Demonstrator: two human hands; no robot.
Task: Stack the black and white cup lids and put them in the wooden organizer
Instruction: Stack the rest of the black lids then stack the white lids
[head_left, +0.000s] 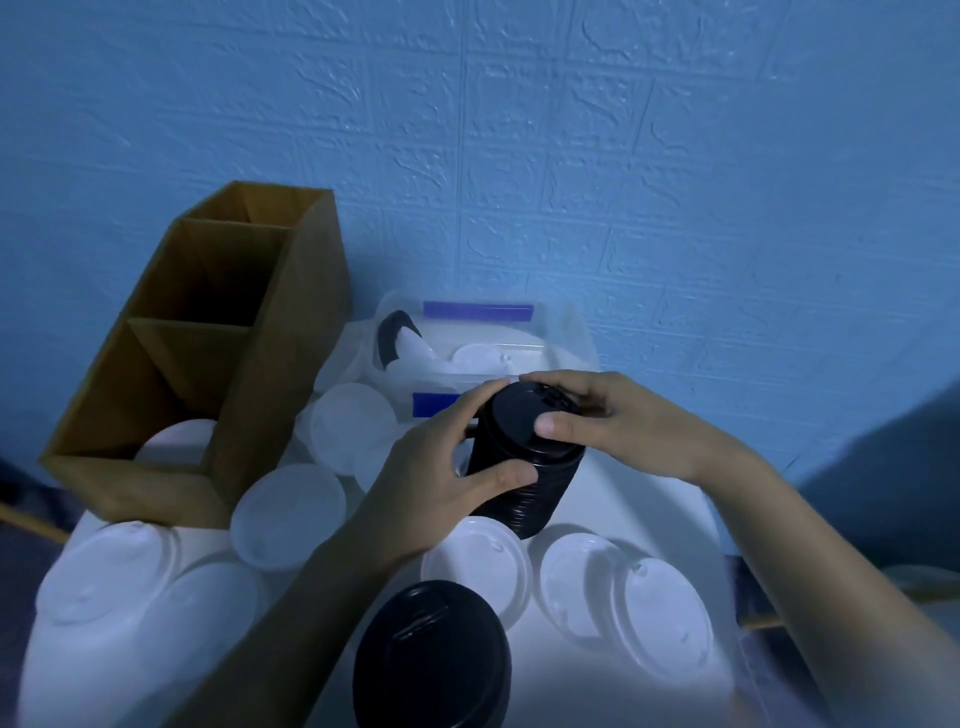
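Observation:
A tall stack of black lids (530, 457) stands tilted in the middle of the white table. My left hand (441, 478) grips its side from the left. My right hand (597, 415) presses on its top lid from the right. A second black lid stack (431, 660) stands at the near edge. White lids lie around: one (478, 561) just below the held stack, one (628, 597) to the right, one (288, 514) to the left. The wooden organizer (280, 338) stands at the back left, with a white lid (176, 441) in its nearest compartment.
Clear zip bags with purple strips (478, 312) lie behind my hands, holding more white lids and one black lid (392, 332). More white lids (104, 577) crowd the table's left side. A blue textured wall (623, 156) rises right behind the table.

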